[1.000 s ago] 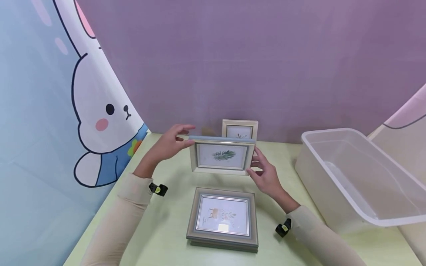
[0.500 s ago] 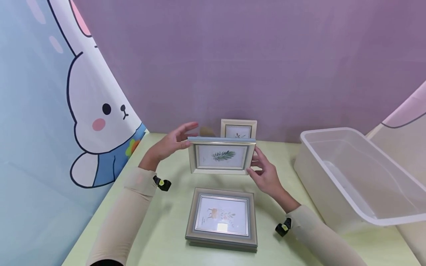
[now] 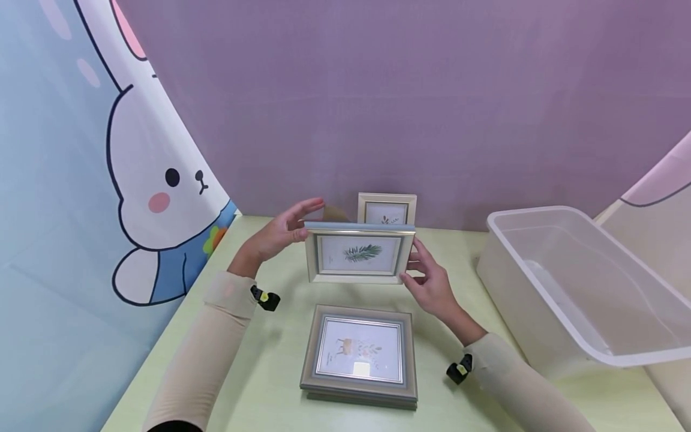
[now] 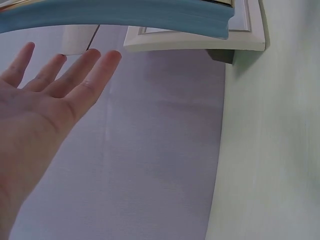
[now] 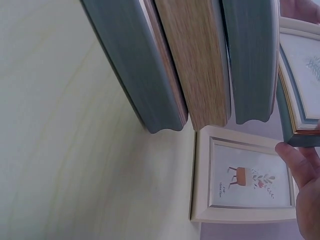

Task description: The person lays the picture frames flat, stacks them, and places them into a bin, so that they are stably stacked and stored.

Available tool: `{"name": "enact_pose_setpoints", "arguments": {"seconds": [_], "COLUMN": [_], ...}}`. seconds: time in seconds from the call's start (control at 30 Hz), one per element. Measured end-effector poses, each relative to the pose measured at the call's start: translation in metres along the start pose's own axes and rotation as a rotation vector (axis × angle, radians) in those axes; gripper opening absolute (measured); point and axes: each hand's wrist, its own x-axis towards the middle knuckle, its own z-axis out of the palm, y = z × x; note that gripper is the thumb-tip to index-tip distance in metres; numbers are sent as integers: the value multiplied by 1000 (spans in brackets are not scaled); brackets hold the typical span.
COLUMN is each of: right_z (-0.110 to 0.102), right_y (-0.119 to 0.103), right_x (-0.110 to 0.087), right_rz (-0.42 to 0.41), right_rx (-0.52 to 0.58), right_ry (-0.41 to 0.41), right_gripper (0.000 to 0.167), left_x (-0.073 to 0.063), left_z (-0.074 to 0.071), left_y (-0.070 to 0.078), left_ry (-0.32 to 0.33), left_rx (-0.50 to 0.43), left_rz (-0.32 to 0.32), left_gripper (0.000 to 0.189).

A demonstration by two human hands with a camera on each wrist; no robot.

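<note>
pale green surface (image 3: 259,384), backed by a purple wall (image 3: 410,96); rabbit-print curtain (image 3: 81,180) hung along the left side. clear plastic bin (image 3: 583,288) stood at the right, well apart from the frames. stack of grey picture frames (image 3: 360,355) lay flat at the near centre, three edges counted in the right wrist view (image 5: 200,65). leaf-print frame (image 3: 360,252) held upright above the surface, just behind the stack and in front of the small frame (image 3: 387,209), which leaned against the wall. same small frame seen with a plant-stand print in the right wrist view (image 5: 250,181).

left hand (image 3: 281,231) placed at the upper left corner of the leaf-print frame, fingers straight and spread; in the left wrist view the fingers (image 4: 75,75) appeared extended just below the frame's blue edge (image 4: 125,15), contact not determinable. right hand (image 3: 432,282) set at the frame's right side, fingers loosely extended against that side; fingertip (image 5: 295,160) seen touching the lower corner in the right wrist view. firm grip not determinable from any view.
</note>
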Motion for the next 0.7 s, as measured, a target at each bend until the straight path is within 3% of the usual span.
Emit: {"name": "enact_pose_setpoints", "arguments": {"seconds": [0.37,0.57,0.7], "right_z": [-2,-4,-6], "right_y": [0,0,1], "right_x": [0,0,1], "right_rz": [18,20,27], "right_rx": [1,-13,-29], "right_ry": [-2,3,1], "right_gripper": [79,79,78], "left_x": [-3,-5,-7], "left_z": [2,7,12], "left_y": [-2,3,7], "left_ry": [20,85,148], "left_rx": [2,48,68], "left_rz": [9,-52,-100], "left_gripper": [94,68,62]}}
